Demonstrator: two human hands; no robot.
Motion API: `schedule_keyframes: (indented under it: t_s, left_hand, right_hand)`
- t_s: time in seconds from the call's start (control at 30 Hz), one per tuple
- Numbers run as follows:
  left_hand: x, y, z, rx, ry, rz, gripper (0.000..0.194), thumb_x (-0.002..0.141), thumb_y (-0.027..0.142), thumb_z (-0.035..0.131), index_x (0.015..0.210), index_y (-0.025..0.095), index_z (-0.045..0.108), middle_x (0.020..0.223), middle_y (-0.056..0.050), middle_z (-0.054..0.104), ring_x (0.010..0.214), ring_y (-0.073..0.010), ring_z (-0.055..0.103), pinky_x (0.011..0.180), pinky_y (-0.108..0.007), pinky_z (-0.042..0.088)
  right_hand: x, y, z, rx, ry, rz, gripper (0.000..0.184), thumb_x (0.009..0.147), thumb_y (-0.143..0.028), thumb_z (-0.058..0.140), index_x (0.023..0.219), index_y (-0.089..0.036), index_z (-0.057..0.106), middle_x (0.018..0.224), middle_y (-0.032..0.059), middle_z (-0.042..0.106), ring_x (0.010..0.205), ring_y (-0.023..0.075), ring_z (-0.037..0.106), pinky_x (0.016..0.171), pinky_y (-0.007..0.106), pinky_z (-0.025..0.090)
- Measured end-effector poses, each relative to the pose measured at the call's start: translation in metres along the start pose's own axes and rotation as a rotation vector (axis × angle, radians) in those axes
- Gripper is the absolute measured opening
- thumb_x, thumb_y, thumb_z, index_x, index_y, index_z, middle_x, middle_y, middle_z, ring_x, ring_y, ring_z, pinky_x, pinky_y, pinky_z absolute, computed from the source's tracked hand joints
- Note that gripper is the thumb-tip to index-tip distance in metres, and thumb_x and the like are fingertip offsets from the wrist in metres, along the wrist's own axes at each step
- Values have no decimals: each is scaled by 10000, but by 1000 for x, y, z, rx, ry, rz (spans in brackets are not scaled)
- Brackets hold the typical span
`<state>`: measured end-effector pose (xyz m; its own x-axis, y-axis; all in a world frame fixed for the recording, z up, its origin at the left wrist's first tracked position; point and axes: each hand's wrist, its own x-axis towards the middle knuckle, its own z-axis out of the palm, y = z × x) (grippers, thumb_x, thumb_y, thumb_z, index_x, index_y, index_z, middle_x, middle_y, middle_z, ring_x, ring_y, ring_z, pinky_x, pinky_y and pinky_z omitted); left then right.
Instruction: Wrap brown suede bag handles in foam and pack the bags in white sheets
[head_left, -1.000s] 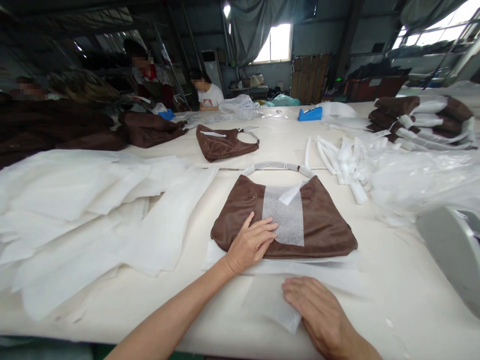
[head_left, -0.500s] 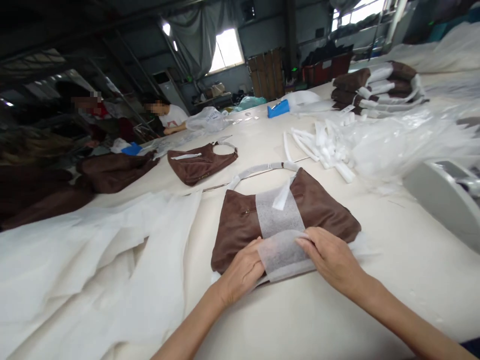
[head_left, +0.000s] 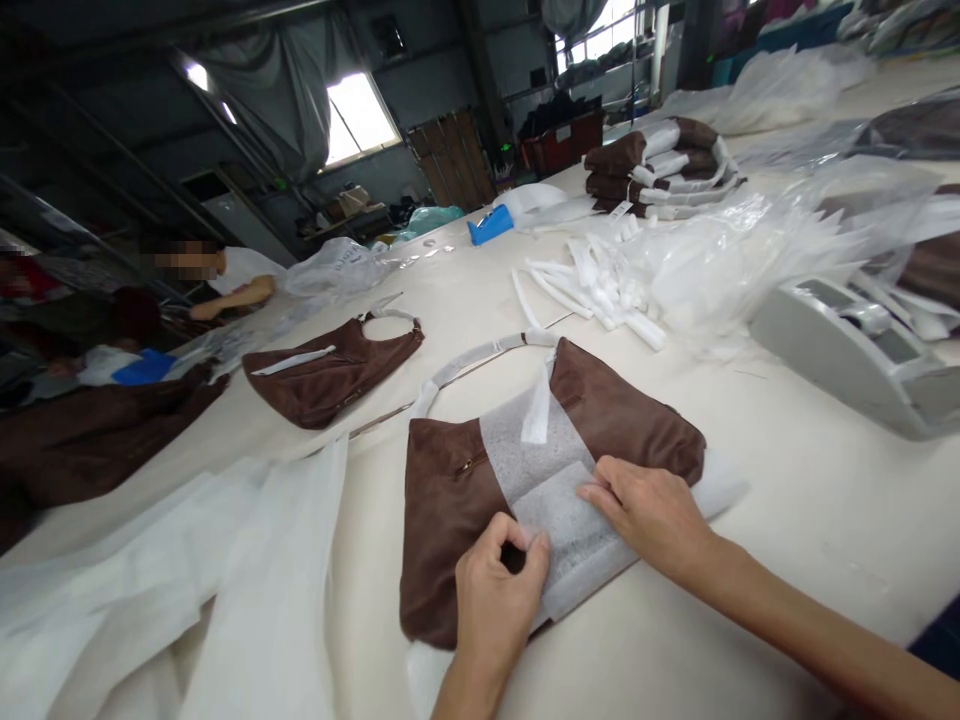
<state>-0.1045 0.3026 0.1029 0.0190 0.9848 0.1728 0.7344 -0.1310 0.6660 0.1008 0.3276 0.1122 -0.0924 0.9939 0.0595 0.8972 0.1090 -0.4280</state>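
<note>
A brown handbag [head_left: 622,410] lies flat on the table in front of me, its handle [head_left: 480,352] wrapped in white and pointing away. Around its middle runs a band of thin white wrapping paper [head_left: 536,445], folded over near the bag's lower edge. With thumb and fingers my left hand [head_left: 499,590] pinches the left edge of this paper. My right hand [head_left: 649,510] grips the paper's right edge, thumb on top, fingers curled. A white strip [head_left: 535,405] hangs down over the paper from the bag's top.
Left of the bag are white paper sheets [head_left: 262,600] and another brown handbag [head_left: 330,375]. A grey tape dispenser [head_left: 847,350] stands at right, near plastic bags [head_left: 720,260] and white foam strips [head_left: 592,285]. Wrapped bags [head_left: 652,165] are stacked behind. A co-worker [head_left: 240,285] is across the table.
My left hand has come out from beneath the paper flap and now pinches its left edge. The flap lies flatter on the bag. The camera view has turned to the right.
</note>
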Motion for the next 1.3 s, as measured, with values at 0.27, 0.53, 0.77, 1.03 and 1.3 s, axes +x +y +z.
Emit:
schedule_keyframes:
  t_s: [0.27,0.53,0.77,1.03,1.3]
  left_hand:
    - [-7,-7,9,76,255,223,288,908,334,593,1157,200,541,1057,-101,588,903,-227,621,757,-368,570]
    - [-15,16,4,458,16,651,507,954,208,459,1457,167,402,1453,-116,512,1416,-329,355,1112,-515,368]
    - [-18,5,33,683,-93,556,705,958,463,472,1556,182,224,1586,-142,310,1441,-403,288,1078,-624,359]
    - [-22,17,33,664,-102,493,660,944,492,514,1535,311,282,1608,-123,262,1446,-416,267,1079,-689,305]
    - [-24,24,25,518,-165,448,657,955,552,457,1534,305,271,1596,-110,297,1458,-381,272,1111,-691,272]
  right_hand:
    - [4,-3,3,-27,-18,39,283,957,-381,570,734,-214,519,732,-6,709,642,189,676,528,302,206]
    - [4,-3,5,-51,-50,59,292,984,-413,514,781,-207,546,778,25,723,701,220,698,535,292,230]
    - [11,-8,0,-89,-70,124,306,1012,-393,435,816,-201,572,819,71,745,709,230,708,531,297,256]
    - [11,2,-4,114,-35,87,199,982,-320,484,826,-209,541,720,21,693,670,192,667,564,276,297]
    - [9,14,-10,302,-113,-89,161,887,-320,589,760,-227,559,690,-37,587,626,143,561,569,242,342]
